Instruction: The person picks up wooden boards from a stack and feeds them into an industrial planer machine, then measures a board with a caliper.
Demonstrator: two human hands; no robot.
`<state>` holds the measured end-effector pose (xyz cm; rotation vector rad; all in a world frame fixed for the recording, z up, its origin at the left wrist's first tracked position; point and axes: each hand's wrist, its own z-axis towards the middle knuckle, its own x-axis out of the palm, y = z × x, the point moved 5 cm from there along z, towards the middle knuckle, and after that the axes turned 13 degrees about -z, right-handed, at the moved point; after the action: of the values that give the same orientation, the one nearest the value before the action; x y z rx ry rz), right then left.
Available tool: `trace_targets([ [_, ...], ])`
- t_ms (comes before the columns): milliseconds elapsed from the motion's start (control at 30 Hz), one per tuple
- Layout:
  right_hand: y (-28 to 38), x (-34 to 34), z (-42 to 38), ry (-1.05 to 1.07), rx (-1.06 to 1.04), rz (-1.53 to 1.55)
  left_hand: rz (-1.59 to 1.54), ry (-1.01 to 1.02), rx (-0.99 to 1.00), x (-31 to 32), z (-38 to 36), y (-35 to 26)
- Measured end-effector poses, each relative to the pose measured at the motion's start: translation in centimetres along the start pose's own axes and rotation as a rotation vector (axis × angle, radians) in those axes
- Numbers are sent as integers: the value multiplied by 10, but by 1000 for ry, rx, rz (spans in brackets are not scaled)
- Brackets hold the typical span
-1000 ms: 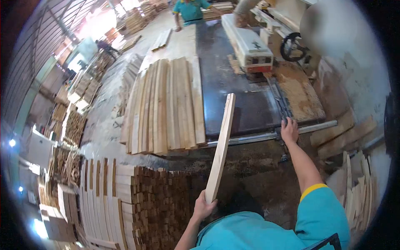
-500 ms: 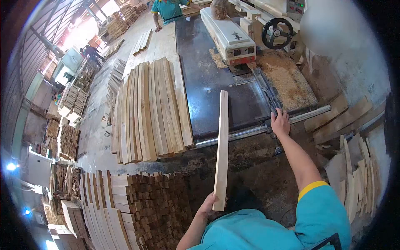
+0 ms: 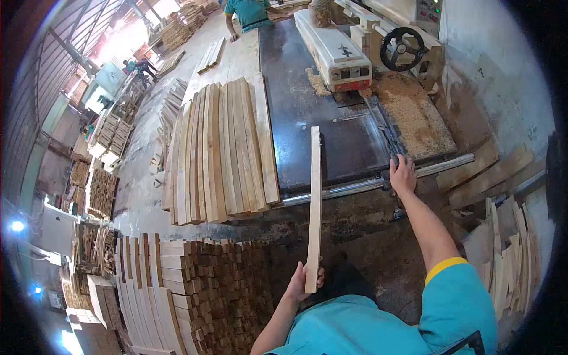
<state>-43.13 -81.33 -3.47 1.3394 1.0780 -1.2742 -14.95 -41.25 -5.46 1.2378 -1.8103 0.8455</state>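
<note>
My left hand is wrapped round the lower end of a long pale wooden strip, whose far end reaches over the dark machine table. On the table's near right edge, my right hand rests with its fingertips at the end of the dark guide fence, beside the metal rail. Its fingers are bent, and whether they grip the fence is hard to tell. Beyond the fence stands the white machine housing with a red front edge.
Wooden strips lie side by side left of the table. A big stack of wood stands at lower left. A black handwheel and sawdust are at right. A co-worker stands at the far end. Offcuts lean at lower right.
The strip in my left hand has turned about its length and its lower end has risen slightly. My left fingers now show on both sides of it. My right hand stays at the fence.
</note>
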Motion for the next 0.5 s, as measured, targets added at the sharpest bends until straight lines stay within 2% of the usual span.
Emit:
trace_targets([
  [133,-1,-3,0,6,-13,8,1,-3,-59,-14,6,8],
  [200,-1,-1,0,-3,-12,0,-138,113,-82,-11,10,10],
  [333,0,-2,-1,-17,-8,6,-116,183,-77,-10,10,13],
  [500,1,-7,-1,19,-9,1,38,33,-70,-17,12,12],
])
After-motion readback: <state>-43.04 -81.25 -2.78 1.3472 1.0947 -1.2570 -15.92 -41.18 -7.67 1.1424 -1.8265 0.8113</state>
